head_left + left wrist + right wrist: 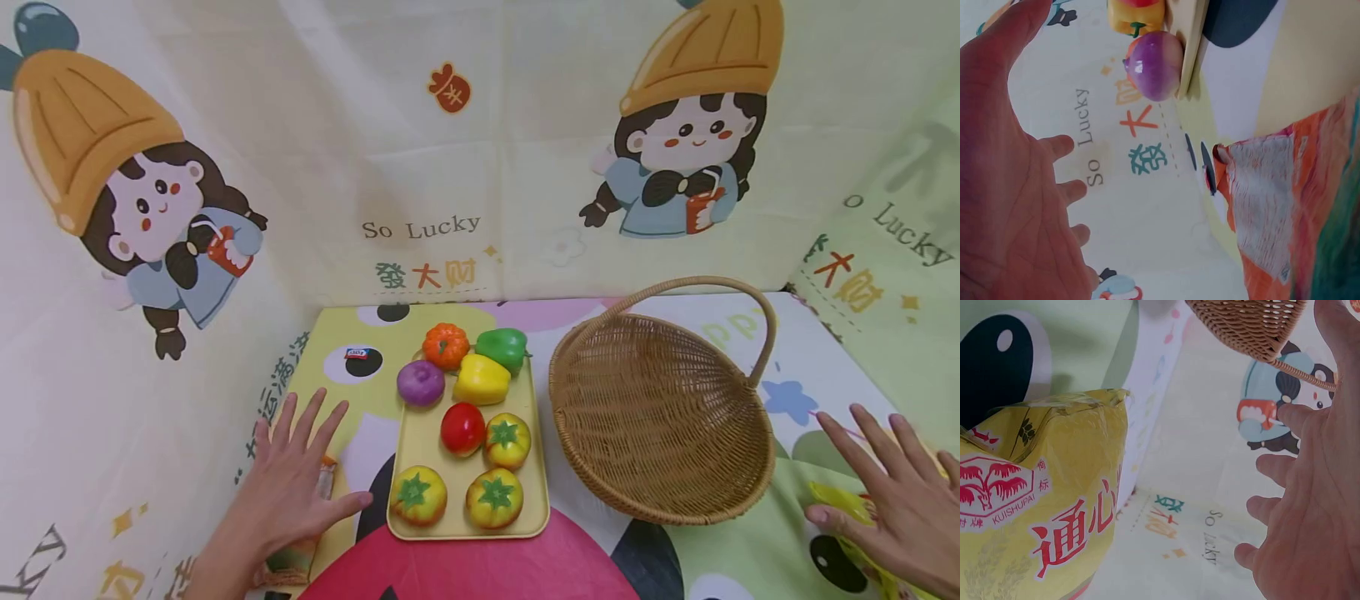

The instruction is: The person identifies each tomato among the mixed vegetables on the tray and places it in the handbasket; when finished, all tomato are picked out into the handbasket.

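Handling seems not yet begun, with everything left: the left hand [291, 475] at lower left and right hand [900, 500] at lower right spread wide, holding nothing, the produce [462, 429] on the centre tray [422, 437] (purple onion [421, 383] at its edge), beside the basket [660, 417].
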Demonstrator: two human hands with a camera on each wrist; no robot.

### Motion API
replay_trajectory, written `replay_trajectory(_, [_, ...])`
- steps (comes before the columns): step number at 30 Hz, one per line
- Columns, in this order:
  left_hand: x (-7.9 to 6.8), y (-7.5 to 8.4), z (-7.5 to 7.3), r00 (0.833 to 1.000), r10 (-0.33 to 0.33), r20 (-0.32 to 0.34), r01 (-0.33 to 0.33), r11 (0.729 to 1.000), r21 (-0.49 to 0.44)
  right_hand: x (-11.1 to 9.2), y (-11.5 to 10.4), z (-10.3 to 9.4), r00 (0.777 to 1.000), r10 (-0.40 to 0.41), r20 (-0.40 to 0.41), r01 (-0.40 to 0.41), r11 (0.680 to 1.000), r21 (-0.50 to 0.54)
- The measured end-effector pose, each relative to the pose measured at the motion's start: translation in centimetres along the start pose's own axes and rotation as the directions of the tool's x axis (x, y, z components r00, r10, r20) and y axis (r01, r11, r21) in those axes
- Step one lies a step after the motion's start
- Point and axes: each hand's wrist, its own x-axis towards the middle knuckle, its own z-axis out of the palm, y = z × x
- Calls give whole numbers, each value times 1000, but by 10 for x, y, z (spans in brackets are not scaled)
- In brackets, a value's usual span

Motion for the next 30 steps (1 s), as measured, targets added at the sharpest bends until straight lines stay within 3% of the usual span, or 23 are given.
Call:
replay_trajectory(11, [-5, -2, -1, 1000, -8, -3, 8, 1000, -16, 1, -3, -3, 999, -9, -35, 10, 1000, 22])
replay_trajectory(15, [-5, -1, -2, 1000, -19, 9, 19, 999, -42, 1, -9, -11, 995, -45, -94, 48, 998, 30])
replay_trajectory(17, [-5, 0, -2, 999, -39, 23, 40, 998, -55, 2, -16, -17, 983, -88, -160, 99, 993, 61])
replay_trajectory(20, [-4, 1, -2, 996, -74, 50, 78, 992, -95, 7, -38, -32, 930, -171, -326, 224, 965, 135])
replay_trajectory(24, [0, 7, 2, 995, -89, 37, 95, 974, -205, 10, -86, -52, 803, -227, -550, 405, 886, 225])
replay_trajectory(26, [4, 12, 6, 995, -94, 28, 98, 960, -264, 8, -113, -58, 753, -212, -623, 474, 832, 290])
replay_trajectory(28, [8, 17, 11, 994, -104, 27, 107, 944, -312, 8, -139, -59, 709, -186, -681, 545, 756, 361])
replay_trajectory(30, [12, 22, 15, 992, -121, 38, 126, 928, -350, 8, -163, -59, 694, -165, -701, 606, 660, 444])
